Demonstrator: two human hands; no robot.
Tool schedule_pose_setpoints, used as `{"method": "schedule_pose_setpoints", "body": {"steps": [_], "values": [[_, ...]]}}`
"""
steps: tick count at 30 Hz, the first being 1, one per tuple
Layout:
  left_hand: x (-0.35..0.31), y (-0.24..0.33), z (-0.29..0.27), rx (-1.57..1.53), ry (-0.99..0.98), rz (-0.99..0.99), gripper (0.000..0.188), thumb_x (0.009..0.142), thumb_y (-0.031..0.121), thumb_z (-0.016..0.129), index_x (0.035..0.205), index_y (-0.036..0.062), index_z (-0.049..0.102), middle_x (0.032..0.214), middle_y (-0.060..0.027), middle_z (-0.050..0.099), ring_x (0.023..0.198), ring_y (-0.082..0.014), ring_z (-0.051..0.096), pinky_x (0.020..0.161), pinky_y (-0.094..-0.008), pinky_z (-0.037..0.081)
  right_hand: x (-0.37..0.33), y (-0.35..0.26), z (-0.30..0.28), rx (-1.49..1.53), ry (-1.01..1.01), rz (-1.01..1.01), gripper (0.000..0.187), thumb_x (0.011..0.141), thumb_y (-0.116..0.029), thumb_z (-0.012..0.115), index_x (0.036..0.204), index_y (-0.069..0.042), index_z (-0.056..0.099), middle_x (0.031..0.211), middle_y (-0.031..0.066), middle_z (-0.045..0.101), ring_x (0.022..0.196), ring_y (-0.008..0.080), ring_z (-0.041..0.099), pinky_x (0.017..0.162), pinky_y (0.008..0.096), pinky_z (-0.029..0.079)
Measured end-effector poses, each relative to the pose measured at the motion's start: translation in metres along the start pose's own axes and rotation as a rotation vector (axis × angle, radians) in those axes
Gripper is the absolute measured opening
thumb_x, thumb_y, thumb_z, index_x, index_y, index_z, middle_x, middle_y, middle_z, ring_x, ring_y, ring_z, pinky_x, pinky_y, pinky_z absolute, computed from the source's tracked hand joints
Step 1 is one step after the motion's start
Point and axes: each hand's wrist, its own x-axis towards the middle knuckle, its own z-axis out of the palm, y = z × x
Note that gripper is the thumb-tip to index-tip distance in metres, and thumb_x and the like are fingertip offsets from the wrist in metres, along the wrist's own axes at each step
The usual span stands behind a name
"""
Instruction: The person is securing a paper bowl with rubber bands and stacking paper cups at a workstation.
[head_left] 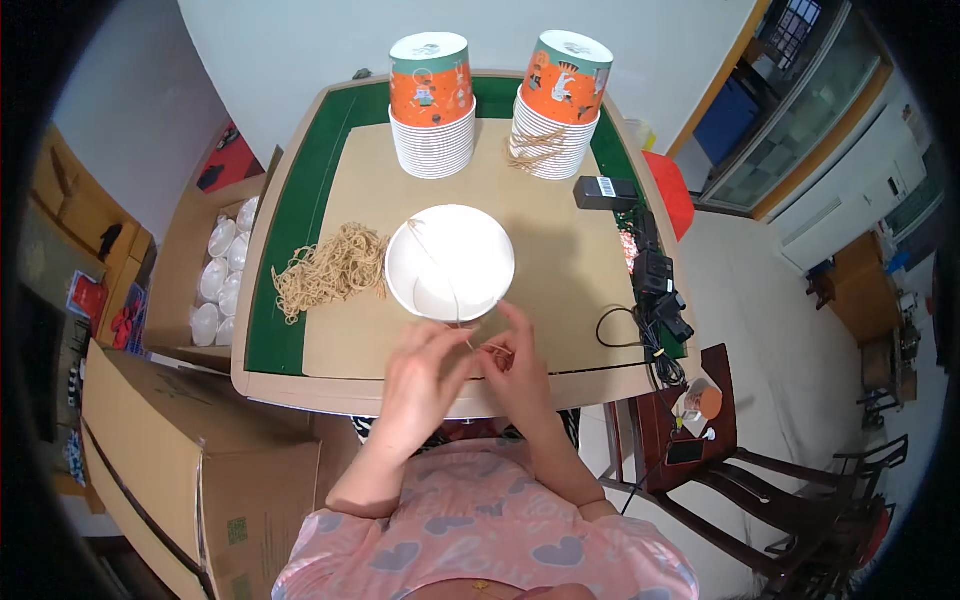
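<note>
A white round paper bucket (490, 240) stands mouth up near the middle of the table. A thin tan cord (436, 262) crosses its mouth from the upper left rim toward me. At the bucket's near rim my left hand (420, 372) is closed, its fingertips pinching the cord. Close beside it, my right hand (518, 368) is also closed on the cord, with a short loop showing at the fingers. Left of the bucket lies a tangled pile of tan cords (335, 268), reaching almost to its side.
Two upside-down stacks of orange-and-green paper buckets (432, 100) (566, 95) stand at the back; several cords (537, 150) hang on the right one. A black box (604, 193) and black cables (650, 330) line the right edge. Cardboard boxes (260, 490) flank the table's left.
</note>
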Motion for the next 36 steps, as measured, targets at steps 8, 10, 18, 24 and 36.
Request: {"method": "schedule_pose_setpoints", "body": {"steps": [8,10,18,24,36], "values": [[-0.002,-0.017,0.019,-0.115,-0.09,-0.115,0.012,0.074,0.004,0.071,0.083,0.0008,0.065,0.076,-0.0111,0.059,0.062,-0.024,0.059,0.058,-0.0338,0.048,-0.01,0.003,0.003,0.021,-0.028,-0.126,0.062,0.082,0.0,0.063,0.137,-0.01,0.037,0.076,0.0089,0.058,0.066,0.0188,0.059,0.063,0.0306,0.049],[0.0,-0.021,0.02,-0.241,0.017,-0.16,0.006,0.076,0.001,0.069,0.079,0.0004,0.064,0.071,-0.0087,0.058,0.058,-0.0177,0.056,0.054,-0.0287,0.045,-0.012,0.008,0.004,0.053,-0.016,-0.093,0.059,0.082,0.0,0.063,0.135,-0.01,0.039,0.076,0.0086,0.058,0.066,0.0171,0.059,0.062,0.0295,0.048],[0.002,-0.025,0.032,-0.404,0.051,-0.237,0.004,0.079,-0.002,0.065,0.08,-0.0003,0.062,0.069,-0.0041,0.057,0.056,-0.0082,0.051,0.054,-0.0223,0.042,-0.005,0.014,0.01,0.367,0.026,-0.015,0.028,0.085,-0.003,0.063,0.112,-0.006,0.056,0.07,-0.0019,0.055,0.061,0.0049,0.048,0.055,0.0208,0.04],[0.021,-0.021,0.026,-0.15,0.167,-0.038,0.012,0.075,-0.001,0.068,0.086,0.0013,0.062,0.08,-0.0076,0.059,0.071,-0.0163,0.056,0.056,-0.026,0.045,0.004,0.029,0.007,0.33,0.265,0.003,0.003,0.086,-0.003,0.062,0.087,-0.006,0.063,0.065,-0.0107,0.039,0.059,-0.0007,0.034,0.053,0.0156,0.027],[0.044,-0.032,0.047,0.26,-0.012,0.046,0.014,0.071,0.004,0.065,0.085,0.005,0.063,0.078,-0.0083,0.06,0.082,-0.027,0.057,0.075,-0.0378,0.04,0.034,0.046,0.026,0.22,0.434,-0.205,0.006,0.084,-0.002,0.065,0.09,-0.003,0.067,0.064,-0.0065,0.049,0.06,0.0019,0.04,0.052,0.0195,0.032]]}}
